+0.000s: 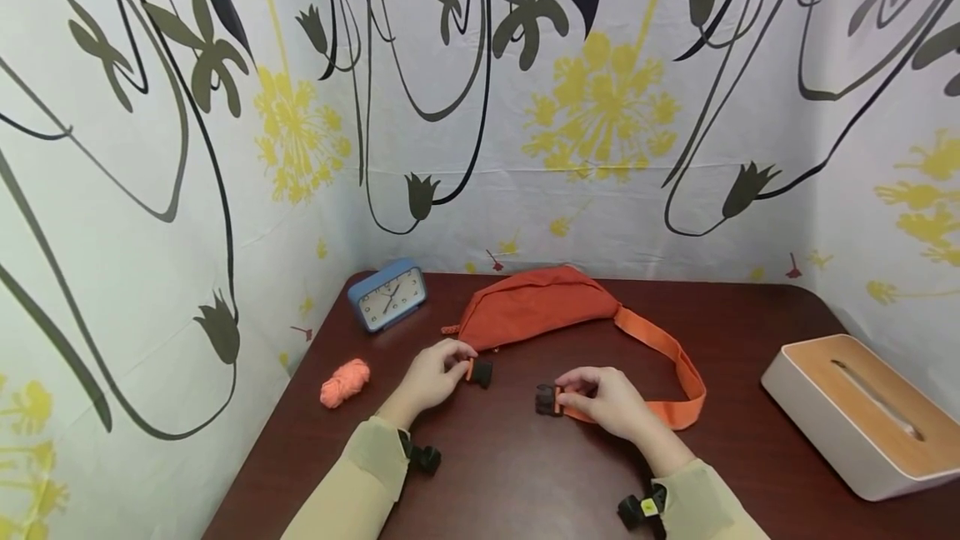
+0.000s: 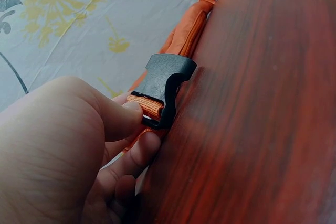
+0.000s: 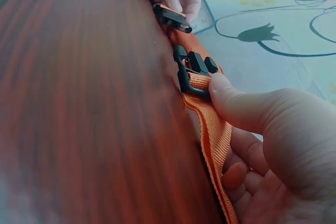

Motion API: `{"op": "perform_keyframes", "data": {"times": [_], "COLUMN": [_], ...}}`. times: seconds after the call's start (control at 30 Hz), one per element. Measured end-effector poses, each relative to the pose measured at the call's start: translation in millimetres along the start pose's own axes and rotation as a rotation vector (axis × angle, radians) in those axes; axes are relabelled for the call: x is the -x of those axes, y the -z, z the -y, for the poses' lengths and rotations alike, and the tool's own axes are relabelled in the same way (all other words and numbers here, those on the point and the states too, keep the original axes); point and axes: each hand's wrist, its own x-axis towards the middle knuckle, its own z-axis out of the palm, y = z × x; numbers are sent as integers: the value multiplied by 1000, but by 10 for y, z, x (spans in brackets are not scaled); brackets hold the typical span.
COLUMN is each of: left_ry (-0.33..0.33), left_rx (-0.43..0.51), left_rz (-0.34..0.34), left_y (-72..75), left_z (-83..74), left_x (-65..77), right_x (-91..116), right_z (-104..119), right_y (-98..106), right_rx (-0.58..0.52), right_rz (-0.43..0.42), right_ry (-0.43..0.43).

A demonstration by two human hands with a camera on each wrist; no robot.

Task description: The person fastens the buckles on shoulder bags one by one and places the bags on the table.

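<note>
An orange-red waist bag lies toward the back of the dark table, its orange strap looping round on the right. My left hand pinches the webbing end of the black socket half of the buckle between thumb and fingers. In my right hand is the pronged half of the buckle, pinched at its webbing bar, with strap trailing under the fingers. The two halves face each other across a gap, apart, low over the table in front of the bag.
A blue alarm clock stands at the back left, with a skein of coral yarn nearer the left edge. On the right sits a white box with a wooden lid. Patterned cloth hangs behind the table and on both sides.
</note>
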Motion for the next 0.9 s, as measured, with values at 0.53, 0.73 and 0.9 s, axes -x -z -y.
{"op": "perform_keyframes", "data": {"times": [0.53, 0.73, 0.9], "left_ry": [12, 14, 15], "left_rx": [10, 12, 9], "left_rz": [0, 4, 1], "left_y": [-18, -17, -17], "left_z": [25, 17, 7], "left_x": [-3, 0, -1], "right_x": [-132, -187, -236], "right_z": [136, 152, 169], "right_y": [-219, -299, -372], "right_rx": [-33, -43, -51], "right_rz": [-75, -91, -110], "right_ry": [23, 18, 23]}}
